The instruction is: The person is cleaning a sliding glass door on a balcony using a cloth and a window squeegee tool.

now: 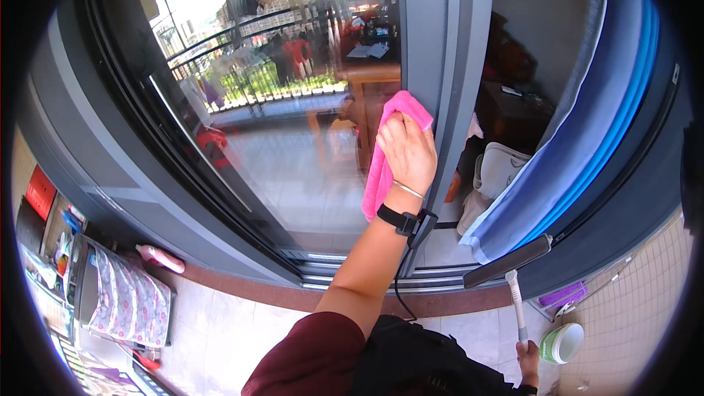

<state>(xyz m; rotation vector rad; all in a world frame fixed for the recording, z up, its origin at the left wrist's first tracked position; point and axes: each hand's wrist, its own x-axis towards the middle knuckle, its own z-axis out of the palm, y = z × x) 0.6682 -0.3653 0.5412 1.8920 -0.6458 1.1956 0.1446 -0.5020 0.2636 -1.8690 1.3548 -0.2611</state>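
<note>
My left hand [407, 148] is shut on a folded pink cloth [378, 181]. It presses the cloth to the edge of a sliding door's glass pane [264, 176], beside the grey door frame [434, 66]. A bracelet and a black strap with a small device are on that wrist. Low at the right, my right hand [528, 360] grips the pale handle of a window squeegee [517, 308]. Its long dark head [506, 262] is tilted, near the bottom of the blue curtain [550, 198].
A white and green bucket [562, 344] stands by my right hand, near a purple mop head [564, 295] at the tiled wall. At the left are a pink bottle [160, 259] and a flower-patterned cover [132, 302]. A metal door track [440, 280] runs along the floor. A black cable hangs below my left wrist.
</note>
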